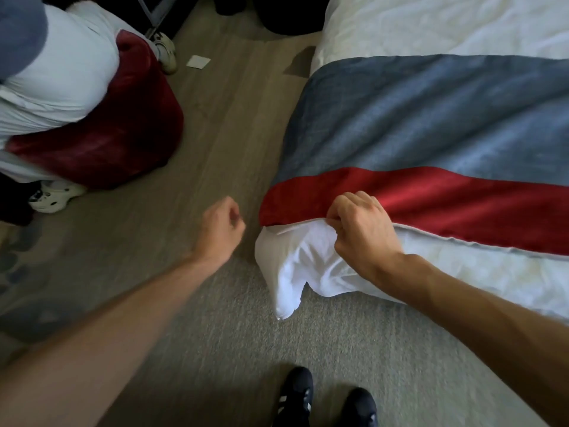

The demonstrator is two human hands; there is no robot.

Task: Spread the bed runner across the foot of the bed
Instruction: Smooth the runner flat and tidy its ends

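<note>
A bed runner [431, 131], blue-grey with a red band along its near side, lies across the white bed [462, 26] at the right. Its end hangs over the bed's left corner. My right hand [360, 229] grips the runner's red edge together with the white sheet [295, 266] at that corner, fingers curled into the cloth. My left hand [220, 229] hovers over the floor just left of the corner, fingers curled, holding nothing.
Another person [61, 72] in a white top bends over at the upper left beside a dark red cloth [123, 134], white shoes on the floor. Grey carpet lies between us. My black shoes [326, 402] stand at the bottom. A small paper [198, 61] lies on the floor.
</note>
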